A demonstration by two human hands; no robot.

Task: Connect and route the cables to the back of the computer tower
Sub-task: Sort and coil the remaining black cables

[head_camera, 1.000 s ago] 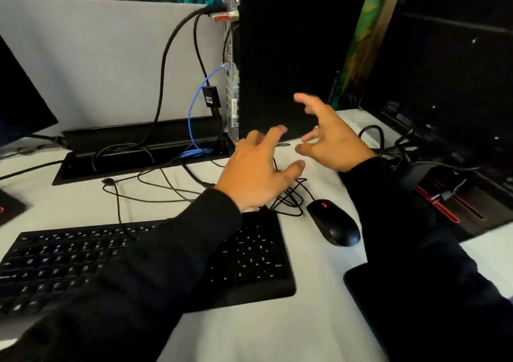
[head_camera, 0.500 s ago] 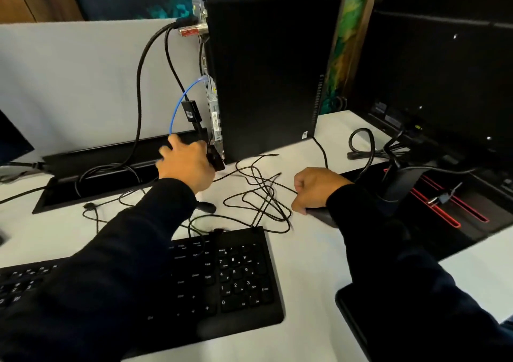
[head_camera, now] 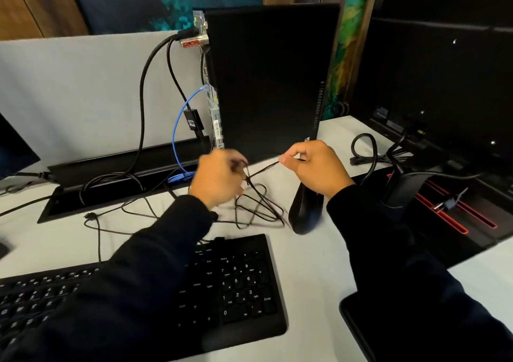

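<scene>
A black computer tower [head_camera: 266,84] stands upright on the white desk, its back panel [head_camera: 212,112] facing left. Thick black cables [head_camera: 143,98] and a blue cable [head_camera: 177,128] run from that panel down into the desk trough. In front of the tower, my left hand [head_camera: 219,178] and my right hand [head_camera: 316,167] each pinch a thin black cable [head_camera: 262,170] stretched taut between them. Its slack lies in tangled loops [head_camera: 258,206] on the desk. The black mouse [head_camera: 305,212] hangs tilted below my right hand, partly lifted off the desk.
A black keyboard [head_camera: 236,286] lies near the front edge under my left sleeve. A black cable trough [head_camera: 111,173] runs along the grey partition. A monitor [head_camera: 444,89] with its stand and coiled cables [head_camera: 366,151] fills the right side. A dark pad [head_camera: 358,323] sits front right.
My left hand came back from the tower's back panel to the tangled cable. My right hand rose off the desk, and both now pinch the thin cable, with the mouse lifted.
</scene>
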